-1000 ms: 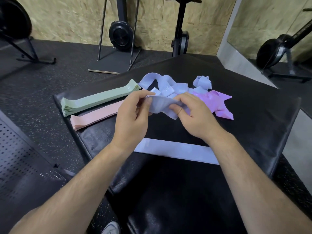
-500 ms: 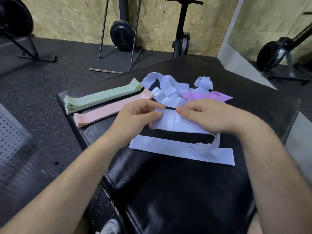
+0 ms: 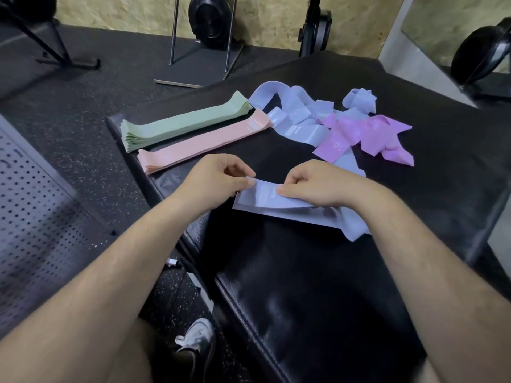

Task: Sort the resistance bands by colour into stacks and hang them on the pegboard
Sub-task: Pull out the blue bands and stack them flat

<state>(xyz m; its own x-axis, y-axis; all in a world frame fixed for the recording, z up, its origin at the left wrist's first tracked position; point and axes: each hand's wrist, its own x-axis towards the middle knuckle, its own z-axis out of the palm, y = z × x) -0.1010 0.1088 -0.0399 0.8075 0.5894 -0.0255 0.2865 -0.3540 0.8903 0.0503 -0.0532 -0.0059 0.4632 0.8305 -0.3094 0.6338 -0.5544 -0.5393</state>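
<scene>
Both hands pinched one pale blue band (image 3: 265,201) near the front of the black tabletop (image 3: 331,286). The left hand (image 3: 218,181) closed its grip on the left end of the band, thumb against curled fingers. The right hand (image 3: 318,186) held the band just beside it in the same kind of grip, its fingers curled. The band lay low and almost flat on the tabletop, and its right part was hidden under the right wrist. A second blue layer showed under its edge; I cannot tell if it was a separate band.

Behind the hands lay a neat green stack (image 3: 188,121), and a pink stack (image 3: 204,142) touched its side. To the right lay a loose heap of blue bands (image 3: 298,111) and purple bands (image 3: 367,134). The pegboard (image 3: 36,217) lay on the floor at the left.
</scene>
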